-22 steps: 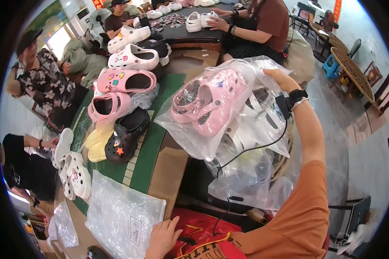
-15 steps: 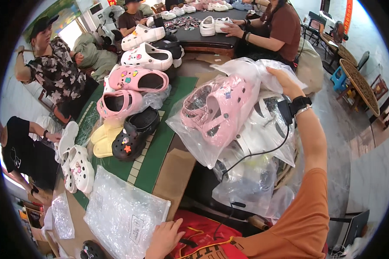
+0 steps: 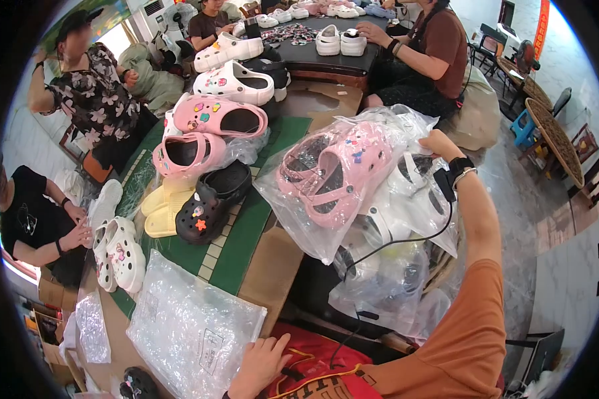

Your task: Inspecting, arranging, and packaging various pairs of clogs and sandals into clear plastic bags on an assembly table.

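A pair of pink clogs [image 3: 356, 163] with charms lies inside a clear plastic bag [image 3: 326, 243], on top of other bagged white clogs [image 3: 412, 183]. At the bag's far right end, my right hand [image 3: 439, 145] has its fingers curled on the loose plastic. My left hand [image 3: 263, 362] lies with fingers stretched out by the near right corner of a stack of flat clear bags [image 3: 193, 319], holding nothing. Beyond that stack stand a black clog [image 3: 209, 206], yellow slides [image 3: 163, 209] and white clogs [image 3: 125, 256].
Pink clogs [image 3: 223, 116] and white clogs [image 3: 233, 83] line the green mat [image 3: 259, 199]. A black cable [image 3: 412, 239] hangs from my right wrist. Several people work around, one handling white shoes [image 3: 339, 41] at the black table [image 3: 299, 56]. A dark clog [image 3: 138, 384] sits at the near edge.
The bagged pink clogs have settled lower onto the pile, and the bag's end has dropped. My right hand has come down with it. At far left, a person's hands have come together.
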`<state>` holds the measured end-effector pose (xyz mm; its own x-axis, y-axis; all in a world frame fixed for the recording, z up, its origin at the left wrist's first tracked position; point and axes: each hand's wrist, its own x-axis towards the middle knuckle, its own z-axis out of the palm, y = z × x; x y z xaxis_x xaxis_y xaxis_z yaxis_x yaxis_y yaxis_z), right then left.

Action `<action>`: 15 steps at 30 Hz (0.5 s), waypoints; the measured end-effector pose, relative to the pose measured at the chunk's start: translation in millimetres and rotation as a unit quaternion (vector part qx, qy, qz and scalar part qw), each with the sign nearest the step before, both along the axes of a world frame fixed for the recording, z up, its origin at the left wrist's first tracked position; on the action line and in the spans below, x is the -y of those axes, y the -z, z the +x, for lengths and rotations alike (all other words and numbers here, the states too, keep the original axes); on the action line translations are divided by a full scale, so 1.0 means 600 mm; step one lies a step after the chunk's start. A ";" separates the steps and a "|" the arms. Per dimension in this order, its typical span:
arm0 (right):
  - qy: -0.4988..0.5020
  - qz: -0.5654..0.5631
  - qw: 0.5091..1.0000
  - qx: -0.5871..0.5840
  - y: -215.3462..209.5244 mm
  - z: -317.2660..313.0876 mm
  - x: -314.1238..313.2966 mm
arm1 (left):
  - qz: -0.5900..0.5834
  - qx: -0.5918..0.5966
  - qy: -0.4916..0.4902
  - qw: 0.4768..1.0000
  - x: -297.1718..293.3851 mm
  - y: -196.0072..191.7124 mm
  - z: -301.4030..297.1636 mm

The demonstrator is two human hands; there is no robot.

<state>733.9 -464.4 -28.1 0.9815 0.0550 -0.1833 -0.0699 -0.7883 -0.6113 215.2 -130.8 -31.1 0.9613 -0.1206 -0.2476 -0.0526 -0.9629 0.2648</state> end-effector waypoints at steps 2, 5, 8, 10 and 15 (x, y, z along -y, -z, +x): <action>0.004 -0.035 0.999 0.034 0.003 0.002 -0.011 | -0.006 0.001 -0.004 1.000 -0.005 0.005 -0.001; 0.010 -0.106 0.989 0.101 0.005 0.005 -0.028 | -0.007 0.034 0.001 0.999 -0.007 0.015 -0.007; -0.003 -0.175 0.979 0.100 0.009 0.010 -0.036 | -0.004 0.041 0.007 0.999 -0.006 0.013 -0.007; -0.012 -0.183 0.978 0.104 0.011 0.010 -0.038 | -0.015 0.039 0.003 0.999 -0.005 0.009 -0.005; -0.226 -0.041 0.959 0.165 0.053 0.068 0.024 | -0.016 0.047 0.008 0.999 -0.007 0.013 -0.010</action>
<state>774.6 -479.0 -60.0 0.8661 0.4874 0.1112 0.4770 -0.7391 -0.4756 209.3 -126.8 -38.9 0.9781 -0.1428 -0.1515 -0.0943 -0.9526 0.2891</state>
